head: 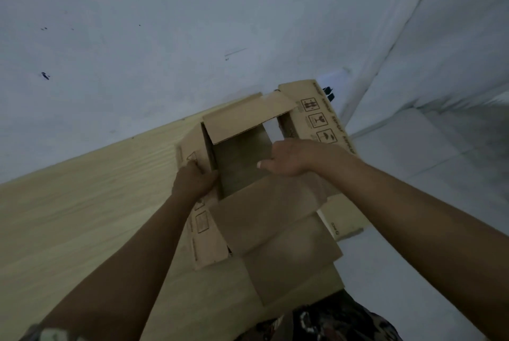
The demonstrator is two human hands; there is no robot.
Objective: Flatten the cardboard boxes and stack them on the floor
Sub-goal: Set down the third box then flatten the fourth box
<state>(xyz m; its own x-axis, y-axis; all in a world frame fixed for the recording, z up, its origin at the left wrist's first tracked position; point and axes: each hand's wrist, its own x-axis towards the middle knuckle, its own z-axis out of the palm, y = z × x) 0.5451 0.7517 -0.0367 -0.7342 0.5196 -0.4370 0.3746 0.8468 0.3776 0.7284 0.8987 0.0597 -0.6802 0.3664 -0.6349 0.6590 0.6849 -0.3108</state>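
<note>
The open brown cardboard box (248,164) sits at the right end of the pale wooden tabletop (82,203), flaps spread; the left hand (192,181) pinches its left wall, the right hand (292,157) grips its right wall; it looks light and bendy; hold the walls, push sideways; open floor waits right.

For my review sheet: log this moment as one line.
brown cardboard box open on pale wooden table | left hand grips left wall | right hand grips right wall | not flattened
</note>
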